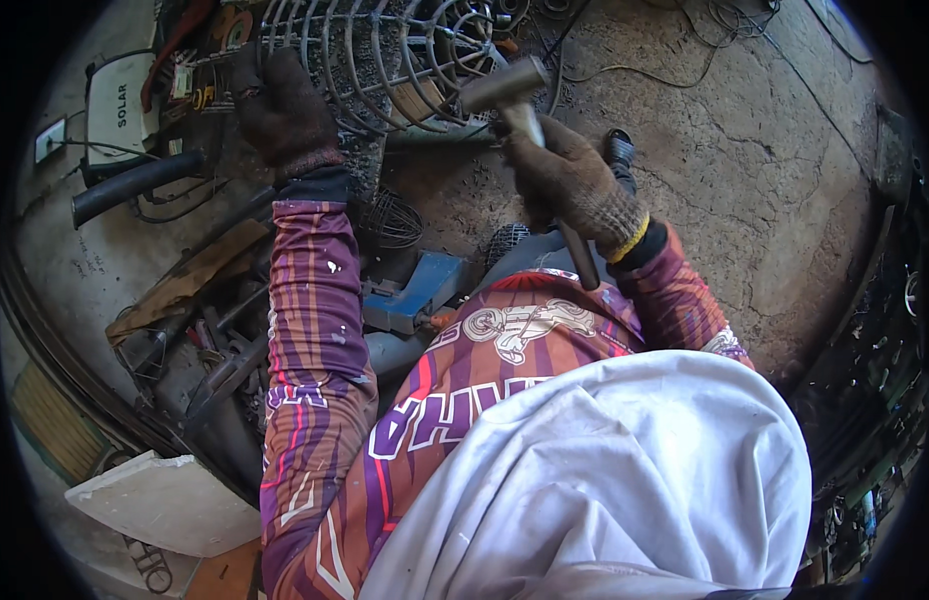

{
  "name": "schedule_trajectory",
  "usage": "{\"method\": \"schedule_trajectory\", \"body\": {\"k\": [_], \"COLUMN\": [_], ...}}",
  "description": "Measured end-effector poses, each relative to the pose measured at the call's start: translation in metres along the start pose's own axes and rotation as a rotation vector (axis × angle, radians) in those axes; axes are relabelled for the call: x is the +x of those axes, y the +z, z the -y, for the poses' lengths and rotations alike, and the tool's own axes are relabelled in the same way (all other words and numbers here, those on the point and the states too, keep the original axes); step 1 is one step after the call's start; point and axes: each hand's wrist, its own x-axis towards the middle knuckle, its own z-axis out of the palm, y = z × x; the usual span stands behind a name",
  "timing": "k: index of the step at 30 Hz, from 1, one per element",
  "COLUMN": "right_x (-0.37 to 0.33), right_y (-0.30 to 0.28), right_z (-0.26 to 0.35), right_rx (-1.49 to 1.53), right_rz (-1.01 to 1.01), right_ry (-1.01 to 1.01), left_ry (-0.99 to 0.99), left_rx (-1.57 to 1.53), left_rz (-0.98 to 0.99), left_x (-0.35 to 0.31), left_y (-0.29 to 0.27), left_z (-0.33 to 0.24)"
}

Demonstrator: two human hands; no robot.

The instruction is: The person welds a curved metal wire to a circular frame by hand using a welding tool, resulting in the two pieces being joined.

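Observation:
My right hand [577, 185], in a brown knit glove with a yellow cuff edge, is closed around the handle of a hammer [505, 86]. The hammer's metal head is raised in front of the fist, right of a rounded cage of metal rods [380, 60] at the top of the view. At the cage's left end, my left hand [287, 112], in a dark glove, has its fingers curled in. Whatever sits between those fingers is hidden. Small dark bits lie scattered under and around the cage.
A white box [120, 112] and a black tube [135, 190] are at left. Near my legs are a blue metal piece [422, 290] and a dark wire bundle [390, 218]. Scrap lies by my left arm, with a white board [170, 503] lower left. Cables [675, 75] cross the cracked floor.

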Motion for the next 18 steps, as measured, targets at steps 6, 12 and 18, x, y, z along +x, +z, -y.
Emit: {"method": "schedule_trajectory", "body": {"k": [6,12,18], "right_x": [-0.006,-0.003,-0.005], "right_y": [-0.001,0.005,0.01], "right_z": [0.007,0.011,0.008], "right_rx": [0.108,-0.014,0.146], "right_rz": [-0.079,0.043,-0.121], "right_ry": [-0.095,0.016,-0.124], "left_ry": [0.024,0.09,0.066], "left_rx": [-0.026,0.009,0.019], "left_rz": [-0.014,-0.036,-0.064], "left_x": [-0.002,-0.001,-0.003], "left_y": [0.001,0.003,0.007], "left_z": [-0.002,0.0,-0.005]}}
